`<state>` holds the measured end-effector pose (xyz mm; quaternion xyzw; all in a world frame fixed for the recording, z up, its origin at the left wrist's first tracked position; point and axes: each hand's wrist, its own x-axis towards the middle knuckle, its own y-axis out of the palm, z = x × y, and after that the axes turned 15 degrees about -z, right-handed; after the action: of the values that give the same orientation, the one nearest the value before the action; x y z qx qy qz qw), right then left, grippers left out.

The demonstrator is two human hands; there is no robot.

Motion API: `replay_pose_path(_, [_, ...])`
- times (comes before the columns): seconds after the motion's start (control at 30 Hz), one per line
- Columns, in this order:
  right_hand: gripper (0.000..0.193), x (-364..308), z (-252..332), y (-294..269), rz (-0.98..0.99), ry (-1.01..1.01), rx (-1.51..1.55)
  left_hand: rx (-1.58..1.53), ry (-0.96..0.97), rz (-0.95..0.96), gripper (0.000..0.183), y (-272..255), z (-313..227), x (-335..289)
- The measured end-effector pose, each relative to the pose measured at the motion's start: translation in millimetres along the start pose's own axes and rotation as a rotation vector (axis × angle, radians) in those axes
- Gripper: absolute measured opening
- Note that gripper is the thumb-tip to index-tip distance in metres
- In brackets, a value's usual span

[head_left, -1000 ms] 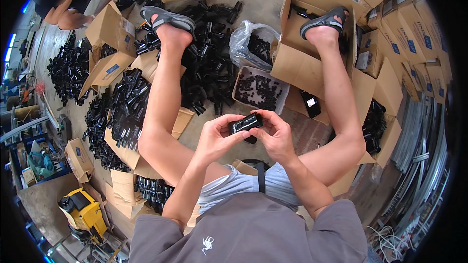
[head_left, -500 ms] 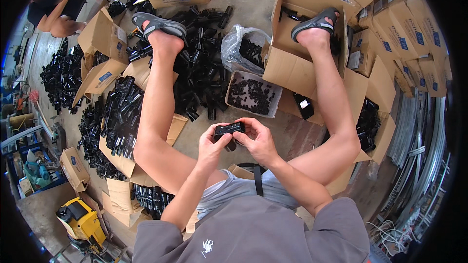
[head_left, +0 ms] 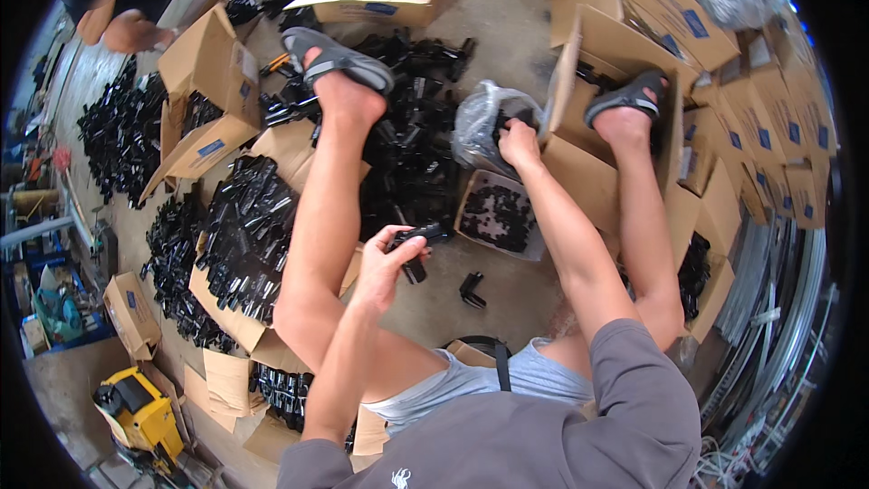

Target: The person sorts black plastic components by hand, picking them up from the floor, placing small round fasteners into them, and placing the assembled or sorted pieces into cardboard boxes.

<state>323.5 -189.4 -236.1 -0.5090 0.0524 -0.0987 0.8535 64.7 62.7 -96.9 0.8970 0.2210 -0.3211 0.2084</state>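
Observation:
My left hand (head_left: 378, 272) is closed around a black plastic fitting (head_left: 427, 234), with the thumb along its top and a short leg pointing down. My right hand (head_left: 520, 145) reaches forward into the mouth of a clear plastic bag (head_left: 472, 131) with small black parts in it. Its fingers are curled, and the fingertips are lost among dark pieces. Just in front of the bag, a shallow box (head_left: 464, 215) holds many small black pieces. Another black angled fitting (head_left: 472, 291) lies on the floor between my legs.
Heaps of black fittings (head_left: 412, 140) cover the floor between and left of my legs. My right foot rests in an open carton (head_left: 566, 81); cartons (head_left: 765, 127) are stacked at right. A yellow machine (head_left: 149, 412) stands at lower left. Another person (head_left: 127, 23) sits at upper left.
My right hand has left the fitting and moved forward and right to the plastic bag. The left hand keeps the fitting alone. The floor fitting now shows plainly. The whole view has shifted slightly.

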Motion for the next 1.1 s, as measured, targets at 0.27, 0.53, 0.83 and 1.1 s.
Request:
replay_pose_path(0.27, [0.032, 17, -1, 45, -0.04, 0.073, -0.265, -0.001, -0.038, 0.007, 0.031, -8, -2, 17])
replay_pose_path(0.53, [0.019, -21, 15, -1, -0.224, -0.071, -0.021, 0.286, 0.177, 0.092, 0.038, 6, -2, 5])
replay_pose_path(0.83, [0.01, -194, 84, -176, 0.067, -0.55, 0.721, 0.574, 0.611, 0.086, 0.039, 18, 1, -20])
replay_pose_path(1.1, [0.01, -223, 58, -217, 0.014, -0.847, 0.597, 0.624, 0.839, 0.135, 0.036, 36, 8, -69])
